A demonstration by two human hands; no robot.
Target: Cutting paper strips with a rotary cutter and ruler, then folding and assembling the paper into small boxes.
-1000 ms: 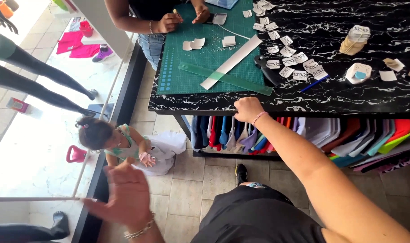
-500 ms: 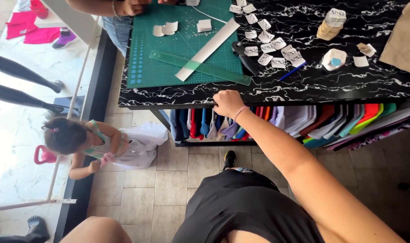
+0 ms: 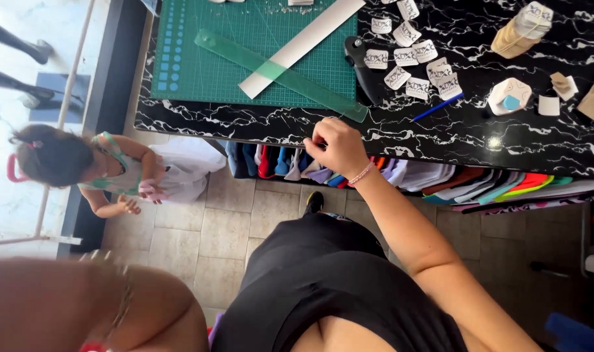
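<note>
Here the right hand [image 3: 336, 146] rests on the near edge of the black marbled tabletop [image 3: 440, 140], fingers curled and pinched together at the rim. Whether they grip anything small cannot be told; nothing shows between them. Nearest to it lies the long clear green ruler [image 3: 280, 75], slanting from the green cutting mat [image 3: 244, 58] out onto the bare stone, its near end just above the knuckles. It looks thin, light and stiff, with a smooth face that would likely slide on the polished top; being flat, it is best lifted by tipping up the overhanging end or pinching one long edge. A white strip [image 3: 303, 45] crosses beneath it, probably card or paper, light and easy to crease, so better taken flat near the middle. Just right of the ruler lies a black rotary cutter [image 3: 362, 65]; its handle is the safe hold, not the round head. Beyond it sit small printed white labels [image 3: 408, 68], a blue pen [image 3: 438, 107], a white tape dispenser [image 3: 509, 96] and a tan bottle [image 3: 522, 29]. Under the top, folded garments [image 3: 479, 182] fill a shelf. A child [image 3: 81, 169] crouches on the tiled floor at left. The left hand is not in view; only the blurred forearm [image 3: 81, 306] with a bracelet shows.
</note>
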